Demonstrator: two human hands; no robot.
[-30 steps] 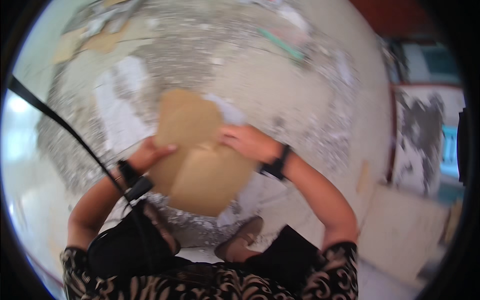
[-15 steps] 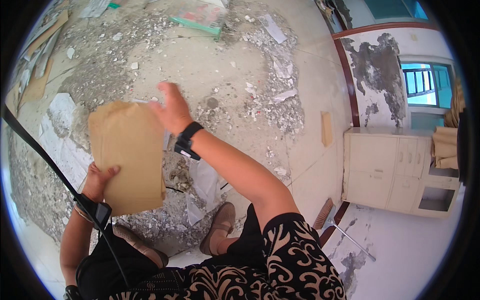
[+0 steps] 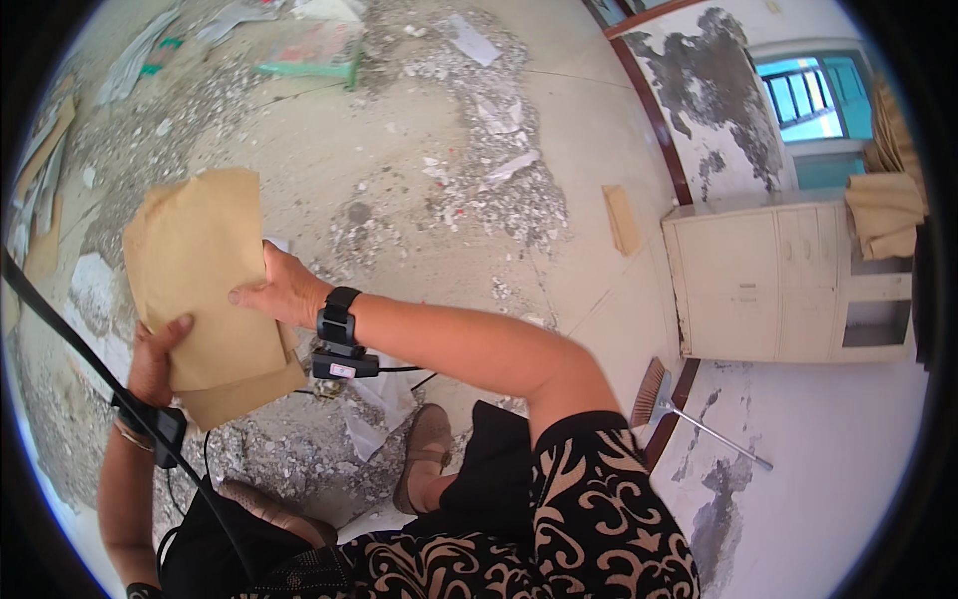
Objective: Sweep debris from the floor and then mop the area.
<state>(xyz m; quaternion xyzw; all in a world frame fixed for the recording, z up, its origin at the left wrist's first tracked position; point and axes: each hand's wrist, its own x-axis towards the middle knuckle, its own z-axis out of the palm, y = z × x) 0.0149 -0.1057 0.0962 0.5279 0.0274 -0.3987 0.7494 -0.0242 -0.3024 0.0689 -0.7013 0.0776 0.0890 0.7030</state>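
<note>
A stack of brown paper envelopes or folders is held up between both hands, tilted a little, its sheets fanned at the lower edge. My left hand grips the near left side with the thumb on top. On the right edge, my right hand pinches the stack, thumb over the face and fingers hidden behind. Each wrist wears a black strapped device; the one on my right wrist has a cable. Beneath the stack lies grey rubble with white paper scraps.
Plaster debris covers much of the tiled floor. A green-edged clear plastic item lies at the far side, a brown envelope-like piece near a cream cabinet. A broom rests by the right wall; flat boards lie at far left.
My right hand, raised and spread before, has come down onto the stack's right edge. The stack has shifted left, with its lower sheets now fanned out. The view has turned slightly.
</note>
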